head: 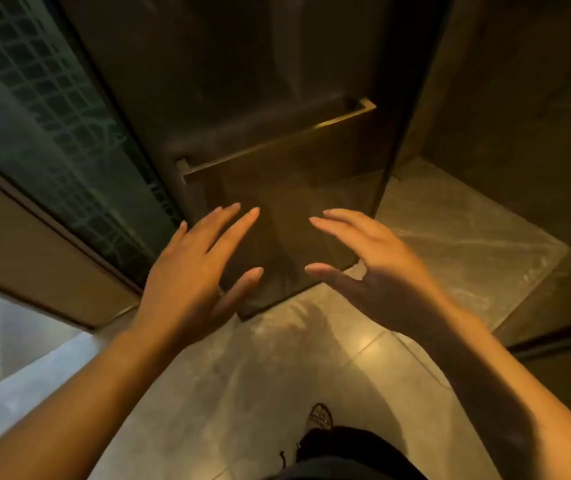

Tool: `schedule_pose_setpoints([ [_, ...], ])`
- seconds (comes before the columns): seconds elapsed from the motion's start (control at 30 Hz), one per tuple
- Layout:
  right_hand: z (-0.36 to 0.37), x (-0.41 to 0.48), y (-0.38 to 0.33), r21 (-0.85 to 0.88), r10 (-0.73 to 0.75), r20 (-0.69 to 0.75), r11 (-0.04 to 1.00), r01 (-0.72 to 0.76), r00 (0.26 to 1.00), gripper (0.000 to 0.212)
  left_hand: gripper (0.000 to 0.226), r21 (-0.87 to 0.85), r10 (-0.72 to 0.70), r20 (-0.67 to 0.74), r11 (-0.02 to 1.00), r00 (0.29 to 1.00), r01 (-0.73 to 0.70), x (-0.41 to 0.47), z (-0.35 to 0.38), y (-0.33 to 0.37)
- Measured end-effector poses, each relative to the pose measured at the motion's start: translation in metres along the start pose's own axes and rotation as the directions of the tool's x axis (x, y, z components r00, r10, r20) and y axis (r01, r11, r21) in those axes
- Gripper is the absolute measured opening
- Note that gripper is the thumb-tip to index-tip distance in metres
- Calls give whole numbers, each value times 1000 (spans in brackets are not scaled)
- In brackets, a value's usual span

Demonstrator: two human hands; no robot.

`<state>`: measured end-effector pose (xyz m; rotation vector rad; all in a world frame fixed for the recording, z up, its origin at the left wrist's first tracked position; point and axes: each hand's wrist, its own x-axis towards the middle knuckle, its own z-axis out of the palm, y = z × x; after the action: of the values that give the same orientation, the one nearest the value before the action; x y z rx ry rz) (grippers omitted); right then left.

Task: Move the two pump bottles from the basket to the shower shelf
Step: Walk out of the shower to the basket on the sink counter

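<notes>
My left hand (pixel 196 271) and my right hand (pixel 377 268) are both raised in front of me, palms facing each other, fingers spread, holding nothing. They hover before a dark glass shower door (pixel 277 98) with a long brass handle bar (pixel 277 140) just above the fingertips. No pump bottle, basket or shower shelf shows in the head view.
A patterned frosted glass panel (pixel 52 116) stands to the left. The edge of a white counter or tub (pixel 17 375) lies at lower left. Marble floor tiles (pixel 277 375) spread below, and the shower floor (pixel 467 244) lies to the right. My foot (pixel 320 415) shows at the bottom.
</notes>
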<state>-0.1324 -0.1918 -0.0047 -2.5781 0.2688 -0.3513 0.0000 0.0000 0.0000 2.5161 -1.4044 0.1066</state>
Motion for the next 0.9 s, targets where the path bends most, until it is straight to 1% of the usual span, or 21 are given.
schedule_pose_setpoints([
  [0.03, 1, -3, 7, 15, 8, -14, 1000, -8, 1000, 65, 65, -14, 19, 20, 1000, 1000, -19, 6, 5, 2],
  [0.17, 2, -13, 32, 44, 131, -7, 990, -131, 991, 64, 63, -60, 69, 58, 996, 996, -66, 36, 25, 13],
  [0.3, -6, -19, 51, 51, 207, -54, 978, -204, 977, 64, 61, -112, 204, 92, 975, 975, -193, 69, 40, 27],
  [0.43, -12, -30, 59, 73, 298, -106, 954, -292, 949, 61, 62, -168, 336, 126, 935, 933, -314, 92, 52, 43],
  [0.57, -15, -54, 57, 85, 444, -156, 896, -436, 882, 59, 60, -268, 476, 185, 866, 860, -422, 106, 68, 60],
  [0.67, -15, -77, 46, 99, 560, -198, 828, -552, 805, 61, 62, -348, 604, 217, 782, 766, -518, 114, 80, 76],
  [0.77, -13, -105, 26, 126, 686, -271, 721, -682, 675, 61, 60, -415, 720, 215, 679, 660, -606, 117, 87, 96],
  [0.83, -8, -125, 10, 169, 735, -336, 662, -730, 589, 57, 59, -430, 791, 181, 598, 584, -677, 114, 90, 111],
  [0.9, 0, -147, -10, 174, 777, -391, 588, -790, 492, 56, 55, -456, 851, 133, 507, 507, -732, 108, 94, 125],
])
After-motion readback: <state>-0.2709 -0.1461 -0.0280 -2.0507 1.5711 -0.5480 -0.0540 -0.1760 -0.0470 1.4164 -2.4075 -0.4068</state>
